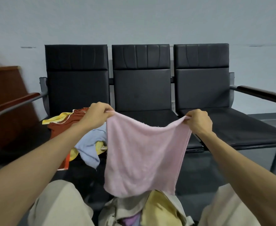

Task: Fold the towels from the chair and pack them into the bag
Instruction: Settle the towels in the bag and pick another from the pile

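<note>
two grips (96,117) (198,121) on pink towel (144,154)

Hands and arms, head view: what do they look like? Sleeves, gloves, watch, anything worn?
Left hand and right hand are bare: no gloves, rings or watch visible. Left forearm and right forearm are bare too, no sleeve in view. Light beige trousers show at the bottom.
</note>
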